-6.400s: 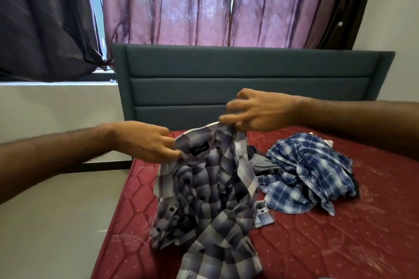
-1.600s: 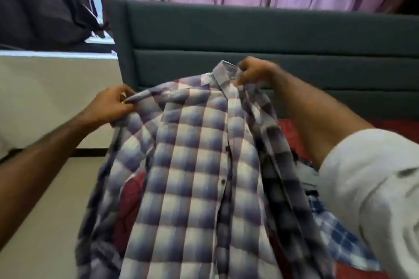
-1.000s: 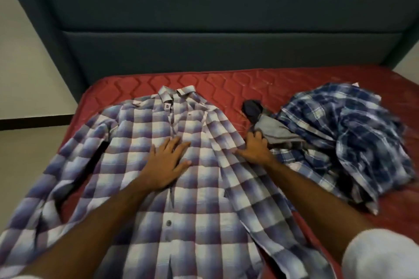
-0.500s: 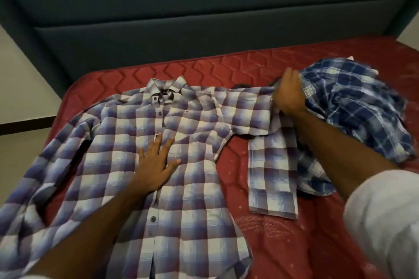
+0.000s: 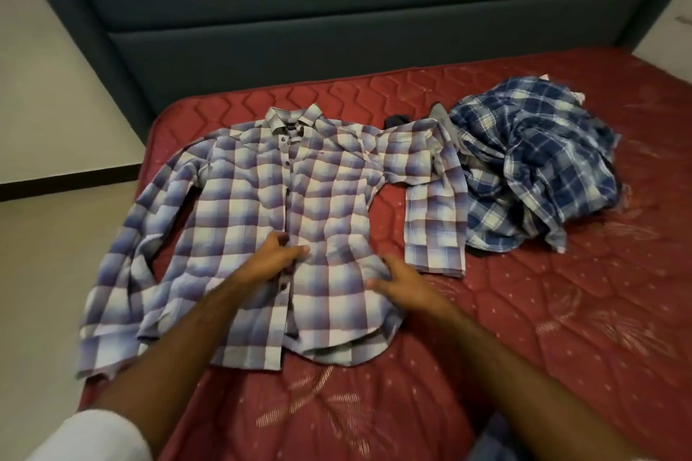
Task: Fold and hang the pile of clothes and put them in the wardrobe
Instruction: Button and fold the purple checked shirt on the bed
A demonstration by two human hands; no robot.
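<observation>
While both hands rest on it, the purple check shirt [image 5: 262,221] lies spread out, front side up, on the red mattress [image 5: 561,329] in the middle of the frame. Its collar points to the top of the frame, toward the grey headboard [image 5: 337,11]. One sleeve hangs over the bed edge at lower left. The other sleeve bends down near the pile.

The left hand [image 5: 273,258] sits on the button line with its fingers curled, maybe pinching the cloth, but I cannot tell for sure. The right hand [image 5: 400,281] lies flat and open on the shirt's side edge, holding nothing.

I think the job has only just begun. No fold is made in this shirt yet. The blue check clothes [image 5: 535,168] sit in a messy heap at the right, touching the bent sleeve. No hanger or wardrobe shows, so folding, hanging and putting away are all left.
</observation>
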